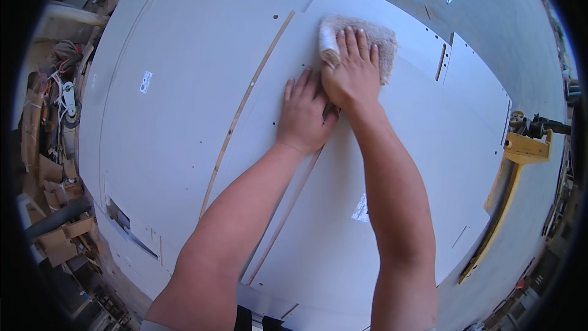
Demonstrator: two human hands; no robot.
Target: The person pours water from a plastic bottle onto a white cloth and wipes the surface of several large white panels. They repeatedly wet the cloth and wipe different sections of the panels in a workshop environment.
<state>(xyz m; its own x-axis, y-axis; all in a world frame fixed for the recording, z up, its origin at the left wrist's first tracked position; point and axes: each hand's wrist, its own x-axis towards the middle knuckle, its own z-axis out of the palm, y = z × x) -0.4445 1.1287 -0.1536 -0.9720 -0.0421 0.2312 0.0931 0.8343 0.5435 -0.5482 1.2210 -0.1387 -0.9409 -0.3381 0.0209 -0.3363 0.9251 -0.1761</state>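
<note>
My right hand [353, 76] lies over a folded, fuzzy beige cloth [383, 37] and holds it down against a white panel [432, 147]. The cloth's rolled white edge is beside my thumb. To the left, my left hand [303, 115] rests palm down with its fingers spread on a narrow white board [262, 124]. My two hands almost touch, and part of the left fingers is hidden by the right hand. The boards have bare brown edges and small drilled holes. A printed label [361, 208] is on the panel beside my right forearm.
More large white panels [161, 138] lie stacked to the left, one bearing a label [145, 82]. On the right stands a yellow pallet jack [526, 149] on the concrete floor [487, 23]. Cardboard scraps [64, 239] and clutter line the left side.
</note>
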